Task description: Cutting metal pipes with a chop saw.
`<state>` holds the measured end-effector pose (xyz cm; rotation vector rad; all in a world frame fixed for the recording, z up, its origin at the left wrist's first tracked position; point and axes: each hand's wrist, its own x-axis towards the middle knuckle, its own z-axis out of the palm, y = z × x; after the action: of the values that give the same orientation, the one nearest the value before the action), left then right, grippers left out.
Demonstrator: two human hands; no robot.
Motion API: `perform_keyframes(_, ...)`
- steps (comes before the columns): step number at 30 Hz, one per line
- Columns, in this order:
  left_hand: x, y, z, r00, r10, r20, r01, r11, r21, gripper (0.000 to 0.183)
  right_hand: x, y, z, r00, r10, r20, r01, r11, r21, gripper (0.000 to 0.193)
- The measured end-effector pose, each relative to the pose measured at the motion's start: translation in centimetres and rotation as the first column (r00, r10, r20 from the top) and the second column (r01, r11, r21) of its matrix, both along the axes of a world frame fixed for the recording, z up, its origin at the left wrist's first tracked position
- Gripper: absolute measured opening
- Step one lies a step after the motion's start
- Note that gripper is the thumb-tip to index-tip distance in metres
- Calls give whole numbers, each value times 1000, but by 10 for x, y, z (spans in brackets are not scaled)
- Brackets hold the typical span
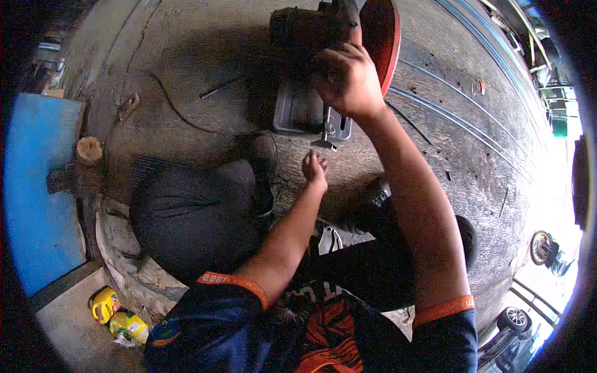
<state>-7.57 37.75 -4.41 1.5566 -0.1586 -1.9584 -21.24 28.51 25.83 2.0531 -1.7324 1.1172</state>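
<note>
One crank (326,145) lies just beyond the nearer left hand (315,166), shaft running away, those fingers half open, seemingly empty! Right hand (349,81) curls at the saw (384,46), hold unclear.

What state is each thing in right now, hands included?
Right hand: at the saw, grip partly hidden
Left hand: fingers partly curled, just below the clamp handle
Saw: on the floor; running, cannot tell
Red disc: upright; spinning, cannot tell
Bars: stretch rightward; whether clamped, hidden
Cable: on the floor, loosely curved
</note>
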Motion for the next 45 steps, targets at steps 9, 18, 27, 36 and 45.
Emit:
perform_keyframes(9,-8,-30,-6,975,-156,159,195,944,-267,8,-9,-8,18,996,15,-89,-9,998,61,23)
perform_keyframes(18,-3,-39,45,838,238,-491,23,883,468,18,-14,-18,16,975,-28,-218,42,997,58,22)
perform_keyframes(27,-7,-41,16,957,143,-250,37,800,599,35,-18,-22,18,979,21,-202,-3,996,90,21)
perform_keyframes(36,-25,-23,9,981,-67,-181,82,994,77,12,26,-1,9,931,-282,-233,286,958,-20,31)
perform_keyframes(45,-8,-37,36,696,573,-433,-217,742,634,32,-29,-24,27,911,-219,-350,197,976,-98,44)
